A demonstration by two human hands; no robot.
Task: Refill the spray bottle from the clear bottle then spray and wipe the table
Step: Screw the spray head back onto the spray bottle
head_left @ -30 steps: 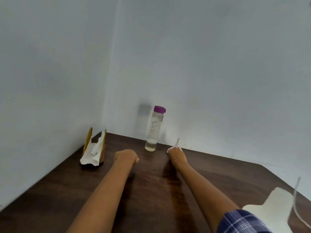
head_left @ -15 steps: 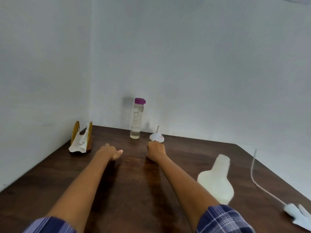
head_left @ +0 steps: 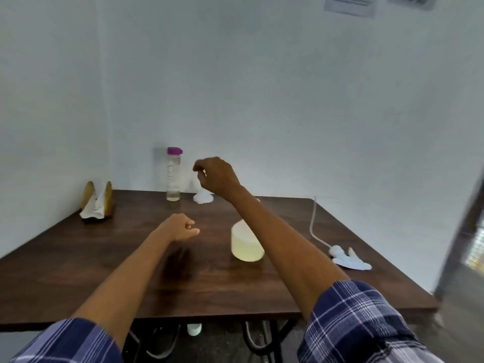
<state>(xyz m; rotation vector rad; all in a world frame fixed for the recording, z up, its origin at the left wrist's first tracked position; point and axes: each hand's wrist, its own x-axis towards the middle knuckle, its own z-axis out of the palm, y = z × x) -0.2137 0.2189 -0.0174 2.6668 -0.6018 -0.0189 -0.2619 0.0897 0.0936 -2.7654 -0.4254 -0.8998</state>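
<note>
1. A dark wooden worktop (head_left: 110, 260) is sitting in the corner of a room with pale walls, and two blurred paper sheets (head_left: 351, 5) are hanging high on the back wall.
2. The spray bottle (head_left: 246, 243), a white body with pale yellowish liquid in its lower part, is standing on the worktop; its upper part is hiding behind the right forearm, so its top cannot be told.
3. The clear bottle (head_left: 173, 176), with its purple cap (head_left: 174, 150) on and a little liquid at the bottom, is standing upright behind the spray bottle and to its left, near the back wall.
4. A small white funnel-like piece (head_left: 203, 197) is resting just right of the clear bottle, farther back than the spray bottle.
5. The right hand (head_left: 216, 176) is hanging in the air above that white piece, fingers curled down in a narrow grip; whether they are holding anything cannot be told.
6. The left hand (head_left: 179, 227) is hovering left of the spray bottle, apart from it, its grip closed into a loose fist around nothing, thumb pointing toward the bottle.
7. The white spray head (head_left: 349, 259) with its thin tube (head_left: 314, 226) is lying right of the spray bottle, well apart.
8. A wooden holder (head_left: 98, 199) with white napkins is standing far left of the spray bottle, by the side wall.
9. Plaid sleeves (head_left: 358, 318) are covering both upper arms.
</note>
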